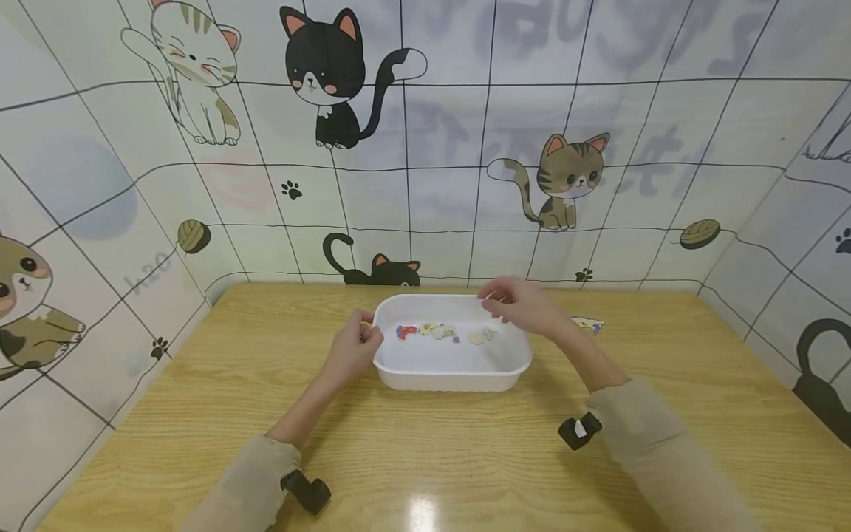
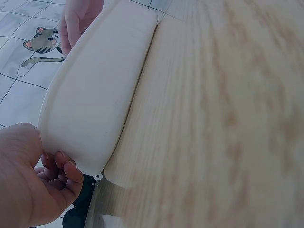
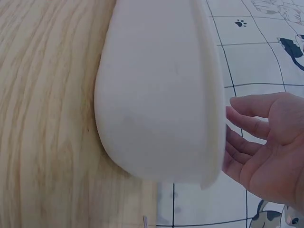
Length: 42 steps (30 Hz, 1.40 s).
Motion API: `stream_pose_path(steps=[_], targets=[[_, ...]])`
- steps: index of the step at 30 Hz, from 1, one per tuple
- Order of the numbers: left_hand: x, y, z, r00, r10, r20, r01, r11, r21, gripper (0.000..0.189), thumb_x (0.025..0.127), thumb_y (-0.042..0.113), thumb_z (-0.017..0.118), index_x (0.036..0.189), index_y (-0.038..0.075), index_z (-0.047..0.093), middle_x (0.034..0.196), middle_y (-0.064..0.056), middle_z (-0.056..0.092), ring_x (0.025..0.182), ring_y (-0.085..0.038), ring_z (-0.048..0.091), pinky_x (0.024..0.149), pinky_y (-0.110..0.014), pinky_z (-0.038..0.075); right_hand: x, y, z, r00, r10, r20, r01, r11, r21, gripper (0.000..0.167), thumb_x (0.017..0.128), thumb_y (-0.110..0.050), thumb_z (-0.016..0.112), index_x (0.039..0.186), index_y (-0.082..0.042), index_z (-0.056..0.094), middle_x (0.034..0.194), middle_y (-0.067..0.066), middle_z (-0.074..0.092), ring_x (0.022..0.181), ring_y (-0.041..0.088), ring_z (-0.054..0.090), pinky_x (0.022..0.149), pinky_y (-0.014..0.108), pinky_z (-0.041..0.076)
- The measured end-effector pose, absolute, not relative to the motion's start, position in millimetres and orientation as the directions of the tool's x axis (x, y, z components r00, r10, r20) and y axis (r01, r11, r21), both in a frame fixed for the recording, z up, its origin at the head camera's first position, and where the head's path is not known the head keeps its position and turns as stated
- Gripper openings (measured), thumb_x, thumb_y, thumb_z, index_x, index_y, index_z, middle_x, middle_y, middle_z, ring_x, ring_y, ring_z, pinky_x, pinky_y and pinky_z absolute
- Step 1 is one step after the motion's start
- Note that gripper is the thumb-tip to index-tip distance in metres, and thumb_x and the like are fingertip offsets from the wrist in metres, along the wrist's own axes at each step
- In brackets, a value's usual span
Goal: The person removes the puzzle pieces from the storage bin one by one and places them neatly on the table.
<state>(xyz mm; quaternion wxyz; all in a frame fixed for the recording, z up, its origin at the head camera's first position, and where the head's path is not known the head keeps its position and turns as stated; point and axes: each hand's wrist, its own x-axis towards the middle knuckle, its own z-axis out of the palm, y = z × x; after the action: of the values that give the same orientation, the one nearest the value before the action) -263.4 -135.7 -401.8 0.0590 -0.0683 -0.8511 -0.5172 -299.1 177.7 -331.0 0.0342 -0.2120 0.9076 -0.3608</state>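
A white plastic tub (image 1: 452,381) with rounded corners sits on the wooden table. My left hand (image 1: 352,343) grips its left rim; in the left wrist view the fingers (image 2: 58,173) curl beneath the rim. Over the tub's back right corner hovers my right hand (image 1: 521,304), its fingers loosely bent and nothing showing between them. Small flat pieces lie on the tub's floor: a red and blue piece (image 1: 406,332) at left, several pale yellowish-green ones (image 1: 439,332) in the middle, and plain beige pieces (image 1: 476,338) at right.
A flat yellow and blue piece (image 1: 588,323) lies on the table (image 1: 425,451) right of the tub, beside the right forearm. Behind the table hangs a white gridded backdrop (image 1: 445,199) printed with cartoon cats. It also encloses the table at both sides.
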Motion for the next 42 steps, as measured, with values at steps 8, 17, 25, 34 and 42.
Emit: stream_pose_path(steps=[8, 17, 25, 34, 42], targets=[[-263, -136, -402, -0.983, 0.056, 0.177, 0.182, 0.456, 0.871, 0.029, 0.096, 0.01, 0.053, 0.123, -0.002, 0.053, 0.073, -0.004, 0.051, 0.062, -0.017, 0.046, 0.053, -0.025, 0.037, -304, 149, -344, -0.886, -0.449, 0.117, -0.408, 0.631, -0.66, 0.025, 0.098, -0.014, 0.063, 0.117, 0.001, 0.067, 0.107, 0.012, 0.07, 0.095, 0.025, 0.066, 0.083, 0.039, 0.054], [-264, -136, -402, -0.981, 0.057, 0.185, 0.19, 0.463, 0.866, 0.029, 0.096, 0.01, 0.053, 0.122, -0.002, 0.054, 0.072, -0.003, 0.049, 0.061, -0.016, 0.044, 0.053, -0.025, 0.036, -310, 127, -355, -0.874, -0.473, 0.111, -0.421, 0.622, -0.66, 0.024, 0.096, -0.013, 0.064, 0.116, 0.001, 0.068, 0.107, 0.01, 0.07, 0.1, 0.026, 0.065, 0.091, 0.042, 0.052], [-264, -136, -402, -0.982, 0.053, 0.182, 0.186, 0.463, 0.867, 0.03, 0.095, 0.01, 0.053, 0.123, -0.002, 0.054, 0.072, -0.003, 0.05, 0.061, -0.016, 0.045, 0.053, -0.025, 0.036, -317, 111, -363, -0.87, -0.492, 0.042, -0.397, 0.646, -0.652, 0.026, 0.096, -0.009, 0.064, 0.12, 0.001, 0.067, 0.11, 0.01, 0.07, 0.101, 0.024, 0.066, 0.091, 0.038, 0.052], [-264, -136, -402, -0.98, 0.057, 0.19, 0.195, 0.464, 0.864, 0.03, 0.095, 0.009, 0.053, 0.123, -0.003, 0.054, 0.071, -0.003, 0.049, 0.061, -0.016, 0.044, 0.053, -0.025, 0.036, -324, 97, -371, -0.867, -0.498, 0.012, -0.395, 0.673, -0.625, 0.029, 0.093, -0.001, 0.065, 0.121, 0.004, 0.067, 0.113, 0.016, 0.07, 0.095, 0.023, 0.066, 0.077, 0.031, 0.055], [-264, -135, -403, -0.979, 0.047, 0.196, 0.195, 0.469, 0.862, 0.029, 0.095, 0.009, 0.053, 0.122, -0.004, 0.054, 0.071, -0.003, 0.048, 0.061, -0.016, 0.043, 0.053, -0.025, 0.036, -332, 90, -384, -0.862, -0.505, 0.033, -0.435, 0.705, -0.56, 0.027, 0.09, 0.003, 0.066, 0.116, 0.001, 0.069, 0.106, 0.011, 0.07, 0.098, 0.023, 0.064, 0.089, 0.036, 0.052]])
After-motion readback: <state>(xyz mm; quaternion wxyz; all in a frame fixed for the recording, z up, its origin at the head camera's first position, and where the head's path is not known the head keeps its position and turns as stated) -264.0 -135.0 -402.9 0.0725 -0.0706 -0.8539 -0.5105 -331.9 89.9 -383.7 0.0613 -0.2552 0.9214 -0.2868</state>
